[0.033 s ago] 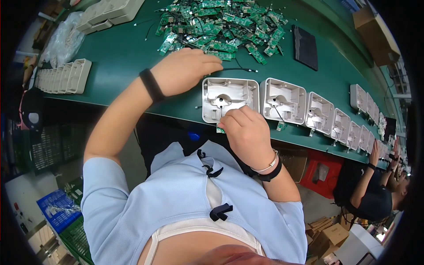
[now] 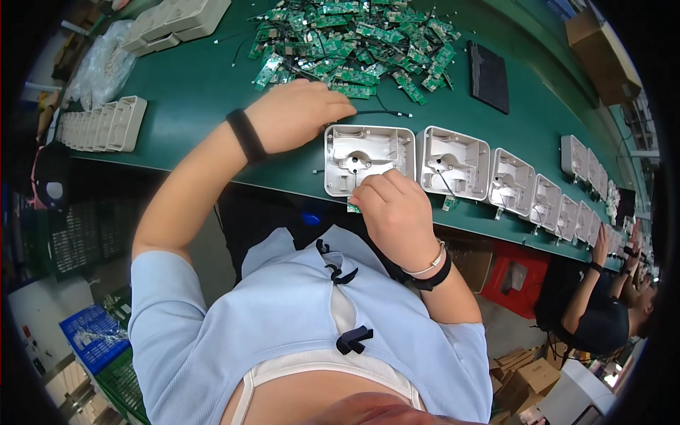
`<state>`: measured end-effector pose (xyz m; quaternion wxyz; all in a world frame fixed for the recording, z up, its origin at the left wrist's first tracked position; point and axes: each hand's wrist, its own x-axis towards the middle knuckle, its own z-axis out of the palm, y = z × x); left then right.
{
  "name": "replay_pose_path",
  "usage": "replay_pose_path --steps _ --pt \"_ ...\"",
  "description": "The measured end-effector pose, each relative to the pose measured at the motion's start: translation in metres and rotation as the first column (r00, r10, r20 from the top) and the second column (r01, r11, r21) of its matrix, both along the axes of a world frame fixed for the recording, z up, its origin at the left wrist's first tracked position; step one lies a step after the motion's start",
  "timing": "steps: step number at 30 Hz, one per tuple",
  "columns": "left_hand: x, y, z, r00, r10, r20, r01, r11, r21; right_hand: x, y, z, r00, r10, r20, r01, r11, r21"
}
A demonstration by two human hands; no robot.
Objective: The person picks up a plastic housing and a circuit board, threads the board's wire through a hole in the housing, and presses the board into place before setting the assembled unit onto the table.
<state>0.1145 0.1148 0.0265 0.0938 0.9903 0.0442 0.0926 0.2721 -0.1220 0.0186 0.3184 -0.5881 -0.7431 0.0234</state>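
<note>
A white plastic housing [image 2: 386,145] lies open side up near the table's front edge. At its far left corner is my left hand [image 2: 294,117], fingers bent together against the rim; the thumb is hidden. A black cable [image 2: 386,112] with a small connector extends from beside those fingertips. My right hand [image 2: 395,216] bends over the housing's near wall, thumb and fingers pinched on a small green circuit board [image 2: 353,207], which pokes out past the front edge. A thin dark lead runs from the housing's round centre toward this pinch.
More housings [image 2: 453,152] with boards hanging from leads line up to the right. A heap of circuit boards [image 2: 354,42] covers the far middle, beside a black flat pad [image 2: 489,76]. Stacked white housings [image 2: 127,124] stand left. A co-worker [image 2: 595,304] sits far right.
</note>
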Motion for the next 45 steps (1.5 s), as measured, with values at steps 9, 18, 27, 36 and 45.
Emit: replay_pose_path --steps 9,18,27,36,45 --pt "-0.002 0.012 0.015 0.954 0.214 0.211 -0.037 0.779 -0.625 0.007 0.007 0.008 0.995 -0.048 0.091 0.053 0.998 -0.045" --pt "-0.040 -0.007 0.058 0.954 0.113 0.279 0.035 0.879 -0.476 0.001 0.022 0.053 0.987 -0.143 0.073 0.108 0.929 0.355" --pt "-0.098 0.006 0.095 0.998 -0.062 -0.012 0.041 0.774 -0.631 -0.015 0.054 0.070 0.990 0.038 0.132 -0.017 0.988 -0.154" --pt "-0.147 0.260 0.096 0.413 0.905 -0.100 -0.888 0.425 0.177 -0.008 0.060 0.064 0.322 -0.313 -0.893 -0.342 0.841 -0.419" --pt "-0.141 0.328 0.056 0.321 0.942 -0.093 -0.890 0.334 0.311 0.025 0.041 0.053 0.244 -0.353 -0.903 -0.313 0.853 -0.418"
